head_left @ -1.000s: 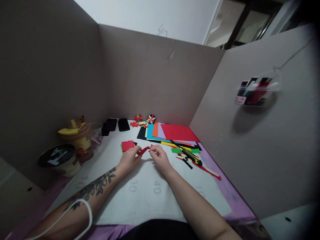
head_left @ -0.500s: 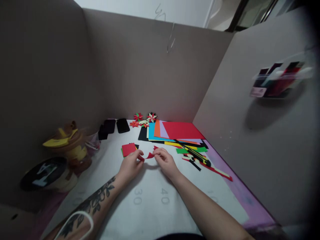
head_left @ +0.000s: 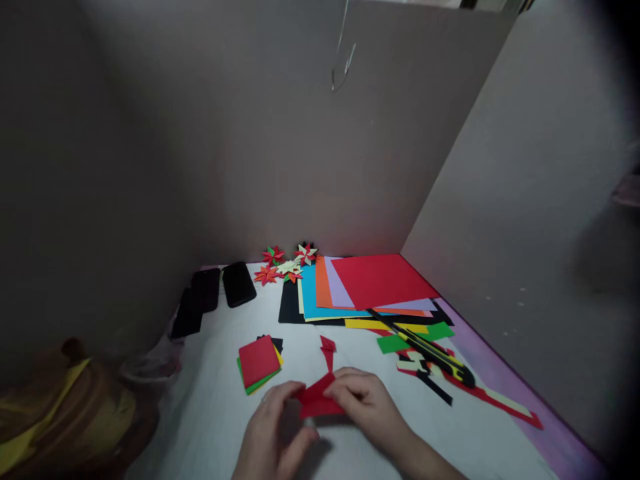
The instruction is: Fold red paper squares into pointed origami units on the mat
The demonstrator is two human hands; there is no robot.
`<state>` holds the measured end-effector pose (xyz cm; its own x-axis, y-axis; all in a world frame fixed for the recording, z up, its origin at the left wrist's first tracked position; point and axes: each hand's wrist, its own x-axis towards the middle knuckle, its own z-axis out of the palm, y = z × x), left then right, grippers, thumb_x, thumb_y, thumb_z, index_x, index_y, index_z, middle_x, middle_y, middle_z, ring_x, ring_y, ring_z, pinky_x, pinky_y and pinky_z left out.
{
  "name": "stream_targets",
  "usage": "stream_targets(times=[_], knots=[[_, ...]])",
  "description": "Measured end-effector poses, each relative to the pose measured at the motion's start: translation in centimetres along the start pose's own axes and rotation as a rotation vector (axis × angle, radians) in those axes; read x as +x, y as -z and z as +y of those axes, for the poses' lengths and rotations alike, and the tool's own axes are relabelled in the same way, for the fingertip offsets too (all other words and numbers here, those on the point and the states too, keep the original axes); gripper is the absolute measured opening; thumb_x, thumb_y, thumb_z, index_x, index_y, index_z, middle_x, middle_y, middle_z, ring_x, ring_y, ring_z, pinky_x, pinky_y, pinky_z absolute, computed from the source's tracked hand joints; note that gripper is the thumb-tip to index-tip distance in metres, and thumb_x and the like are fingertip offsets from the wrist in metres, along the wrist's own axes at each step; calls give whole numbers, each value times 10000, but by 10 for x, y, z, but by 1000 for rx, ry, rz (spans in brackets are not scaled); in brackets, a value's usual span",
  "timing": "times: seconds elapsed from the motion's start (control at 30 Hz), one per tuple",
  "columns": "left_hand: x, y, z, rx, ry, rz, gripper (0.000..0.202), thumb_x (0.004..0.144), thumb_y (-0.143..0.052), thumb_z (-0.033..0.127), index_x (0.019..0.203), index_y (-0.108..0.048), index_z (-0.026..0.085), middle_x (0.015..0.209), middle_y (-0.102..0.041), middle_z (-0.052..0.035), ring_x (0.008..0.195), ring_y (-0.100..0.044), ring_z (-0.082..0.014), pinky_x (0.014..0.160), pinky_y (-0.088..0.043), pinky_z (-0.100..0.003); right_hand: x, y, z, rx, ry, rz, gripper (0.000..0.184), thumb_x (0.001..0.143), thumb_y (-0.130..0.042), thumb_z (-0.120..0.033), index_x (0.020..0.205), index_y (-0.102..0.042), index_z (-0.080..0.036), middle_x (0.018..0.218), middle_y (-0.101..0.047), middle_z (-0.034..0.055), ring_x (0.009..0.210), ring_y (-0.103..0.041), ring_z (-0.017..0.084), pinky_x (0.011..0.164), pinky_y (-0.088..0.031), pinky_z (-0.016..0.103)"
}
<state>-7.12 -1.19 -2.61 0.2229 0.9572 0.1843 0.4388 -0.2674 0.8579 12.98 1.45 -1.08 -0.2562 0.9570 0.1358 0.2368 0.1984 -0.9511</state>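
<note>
Low in the view, my left hand (head_left: 275, 433) and my right hand (head_left: 367, 403) both pinch a small folded red paper piece (head_left: 317, 402) between them, just above the white mat (head_left: 220, 400). A second folded red piece (head_left: 327, 349) lies on the mat right behind it. Left of that sits a small stack of paper squares, red on top (head_left: 258, 361). Both hands have their fingers closed on the paper.
A fan of coloured sheets, red on top (head_left: 380, 280), lies at the back right, with a yellow-black cutter (head_left: 423, 349) and paper scraps (head_left: 480, 393) in front. Folded paper stars (head_left: 287, 261) and dark phones (head_left: 238, 283) sit by the cardboard back wall (head_left: 300, 147). A yellow-brown container (head_left: 65, 413) stands at left.
The camera has tilted down and moved closer, so the hands now sit at the bottom edge. The red piece between my hands looks flatter and larger; a second red piece lies behind it.
</note>
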Motion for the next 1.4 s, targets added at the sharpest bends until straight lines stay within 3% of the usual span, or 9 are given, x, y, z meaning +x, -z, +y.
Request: stream_targets(times=[0.1, 0.33, 0.57, 0.73, 0.8, 0.97, 1.1, 1.27, 1.4], knots=[[-2, -9, -7, -127, 52, 46, 479, 730, -609, 299, 1191, -481, 268, 1173, -575, -112, 1029, -566, -276, 847, -481, -424, 2, 4, -3, -58, 25, 92, 144, 752, -566, -149, 687, -669, -225, 697, -632, 31, 670, -592, 161, 617, -465, 266], [-5, -13, 11, -209, 141, 129, 395, 798, -540, 301, 1165, -411, 234, 1239, -499, -123, 1043, -545, -223, 914, -448, -414, -4, 9, -18, -85, 185, 109, 257, 725, -467, -46, 777, -651, -218, 786, -637, 22, 763, -601, 152, 710, -479, 277], [-11, -16, 16, -174, 20, 115, 389, 801, -556, 302, 1142, -396, 207, 1078, -581, -94, 1001, -568, -192, 858, -470, -345, -18, 1, -31, -105, 306, -35, 333, 690, -423, -5, 817, -659, -204, 835, -652, 11, 795, -605, 135, 767, -476, 268], [-10, -19, 15, -96, 22, 31, 299, 804, -535, 311, 1065, -457, 187, 823, -632, -35, 745, -613, -164, 712, -493, -308, -17, 5, -20, -179, 283, -142, 328, 669, -439, -8, 808, -670, -194, 831, -665, 13, 802, -608, 139, 776, -473, 255], [-9, -21, 13, -79, 45, 55, 286, 794, -540, 318, 1041, -468, 191, 775, -632, -20, 710, -613, -164, 681, -492, -299, -10, 10, -14, -204, 282, -172, 328, 659, -443, -8, 804, -671, -195, 819, -667, 14, 793, -610, 143, 777, -474, 259], [-3, -23, 6, -40, 108, 250, 211, 752, -579, 358, 865, -501, 198, 741, -625, -18, 670, -608, -169, 617, -492, -272, 30, 10, -6, -285, 329, -250, 316, 653, -443, -17, 784, -671, -193, 808, -668, 21, 789, -611, 155, 755, -479, 264], [10, -15, 0, -13, 165, 357, 239, 721, -602, 407, 831, -514, 213, 674, -614, 0, 604, -586, -166, 564, -467, -257, 70, -2, -2, -380, 425, -507, 279, 634, -487, -50, 761, -680, -206, 778, -673, 17, 758, -615, 172, 706, -481, 259], [22, 0, 0, 12, 230, 217, 239, 756, -571, 431, 822, -503, 211, 630, -589, 2, 558, -530, -147, 519, -408, -237, 102, -6, 8, -377, 377, -603, 302, 608, -483, -31, 735, -690, -209, 750, -677, 11, 723, -620, 171, 672, -476, 249], [20, 3, 2, 69, 220, 147, 186, 806, -521, 384, 842, -492, 204, 665, -574, 1, 581, -501, -135, 529, -382, -229, 99, -5, 12, -295, 329, -575, 355, 586, -463, -13, 773, -688, -214, 803, -676, 13, 764, -620, 169, 685, -473, 242]])
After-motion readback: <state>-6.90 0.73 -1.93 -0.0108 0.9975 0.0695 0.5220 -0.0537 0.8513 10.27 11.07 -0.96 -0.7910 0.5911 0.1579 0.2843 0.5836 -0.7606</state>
